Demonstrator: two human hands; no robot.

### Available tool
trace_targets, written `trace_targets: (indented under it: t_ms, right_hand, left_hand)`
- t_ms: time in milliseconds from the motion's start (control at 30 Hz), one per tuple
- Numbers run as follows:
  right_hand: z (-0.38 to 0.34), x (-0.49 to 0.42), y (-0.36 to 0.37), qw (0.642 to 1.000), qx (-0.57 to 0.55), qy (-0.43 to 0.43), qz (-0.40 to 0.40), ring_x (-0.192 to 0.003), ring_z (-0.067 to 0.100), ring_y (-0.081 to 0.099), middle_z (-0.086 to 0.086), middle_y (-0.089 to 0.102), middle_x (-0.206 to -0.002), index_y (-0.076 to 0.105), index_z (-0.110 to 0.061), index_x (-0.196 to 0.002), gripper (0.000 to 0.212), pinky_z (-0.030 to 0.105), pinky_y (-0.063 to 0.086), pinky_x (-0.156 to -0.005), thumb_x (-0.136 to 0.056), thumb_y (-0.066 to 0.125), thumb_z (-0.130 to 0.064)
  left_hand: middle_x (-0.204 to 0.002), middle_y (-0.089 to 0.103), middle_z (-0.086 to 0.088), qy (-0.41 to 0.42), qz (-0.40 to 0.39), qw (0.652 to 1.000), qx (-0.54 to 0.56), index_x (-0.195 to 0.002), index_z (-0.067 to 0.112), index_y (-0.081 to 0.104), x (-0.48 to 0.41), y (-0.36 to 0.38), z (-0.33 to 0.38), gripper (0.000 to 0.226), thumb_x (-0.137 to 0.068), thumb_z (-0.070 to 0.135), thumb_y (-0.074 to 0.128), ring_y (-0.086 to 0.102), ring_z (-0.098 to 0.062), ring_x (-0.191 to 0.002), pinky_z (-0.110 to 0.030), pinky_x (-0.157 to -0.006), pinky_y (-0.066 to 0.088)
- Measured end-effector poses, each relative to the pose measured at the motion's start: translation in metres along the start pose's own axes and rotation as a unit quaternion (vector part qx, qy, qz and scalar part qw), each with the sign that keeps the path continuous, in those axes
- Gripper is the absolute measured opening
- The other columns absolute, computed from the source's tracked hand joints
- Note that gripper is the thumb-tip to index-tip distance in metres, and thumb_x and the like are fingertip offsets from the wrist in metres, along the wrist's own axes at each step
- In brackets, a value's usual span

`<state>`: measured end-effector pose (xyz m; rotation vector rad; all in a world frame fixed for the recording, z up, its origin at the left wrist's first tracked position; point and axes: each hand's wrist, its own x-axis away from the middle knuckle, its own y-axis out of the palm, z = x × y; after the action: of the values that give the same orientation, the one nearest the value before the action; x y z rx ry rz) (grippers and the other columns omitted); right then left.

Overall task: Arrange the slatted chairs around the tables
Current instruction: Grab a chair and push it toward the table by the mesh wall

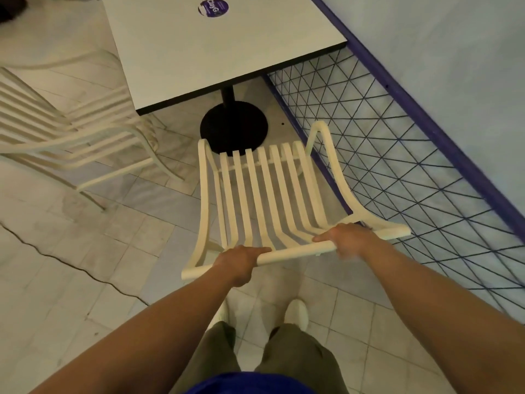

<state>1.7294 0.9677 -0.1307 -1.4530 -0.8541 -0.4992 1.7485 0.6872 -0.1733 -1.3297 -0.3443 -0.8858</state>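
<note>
Head view: the left hand (241,261) and right hand (350,240) are gripping the slatted chair (264,191) by its top rail, near the table (199,58), not yet pushed in; a second chair (85,137) is sitting alongside

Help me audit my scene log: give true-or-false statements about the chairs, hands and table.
1. The left hand and right hand both grip the top rail of the cream slatted chair. True.
2. The white square table stands on four legs. False: one black pedestal with a round base.
3. A round purple sticker sits on the tabletop. True.
4. A second cream slatted chair stands on the person's right. False: it is left; a dark wire mesh panel is right.
</note>
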Motion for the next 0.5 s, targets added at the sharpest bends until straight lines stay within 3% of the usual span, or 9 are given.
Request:
trace_targets:
  t_ms: [267,500]
  right_hand:
    - [0.038,0.002,-0.008,0.998,0.031,-0.054,0.013,-0.102,0.023,0.06,0.0,0.061,-0.116,0.048,-0.053,-0.133,0.062,0.035,0.042,-0.076,-0.091,0.056,-0.008]
    - [0.054,-0.001,-0.011,0.997,0.028,-0.067,0.015,-0.084,0.018,0.057,-0.002,0.062,-0.109,0.05,-0.054,-0.13,0.061,0.035,0.047,-0.071,-0.089,0.056,-0.009]
  left_hand:
    - [-0.121,0.056,-0.003,-0.026,0.011,0.999,0.028,-0.149,0.053,0.029,-0.008,-0.001,0.038,0.079,-0.094,0.002,0.054,0.06,-0.026,-0.101,-0.044,-0.09,0.055]
    - [-0.121,0.057,-0.003,-0.035,0.005,0.998,0.048,-0.15,0.05,0.027,-0.007,-0.007,0.053,0.079,-0.094,0.002,0.056,0.061,-0.025,-0.1,-0.041,-0.088,0.056]
